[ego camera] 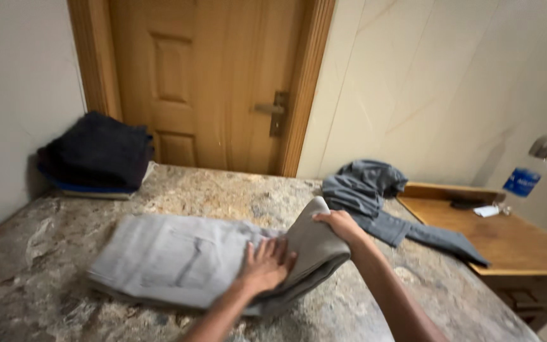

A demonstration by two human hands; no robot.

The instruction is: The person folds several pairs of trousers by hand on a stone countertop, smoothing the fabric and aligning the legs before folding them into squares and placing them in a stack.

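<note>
A pair of light grey trousers (178,259), soft woven cloth with a stitched back pocket, lies flattened on the mottled, stone-patterned bench (52,253). The left hand (266,265) presses flat on the cloth, fingers spread and released. The right hand (340,225) has its fingers curled over the thick rounded fold of the trouser end, lifted above the rest. A crumpled blue-grey garment (375,190) lies behind; dark folded clothes (96,152) are stacked in the far corner.

A bedroom in a home: a bed (64,278) with a mottled cover, a wooden door (204,82), a wooden nightstand (514,244), and folded clothes (96,152) stacked by the wall.
</note>
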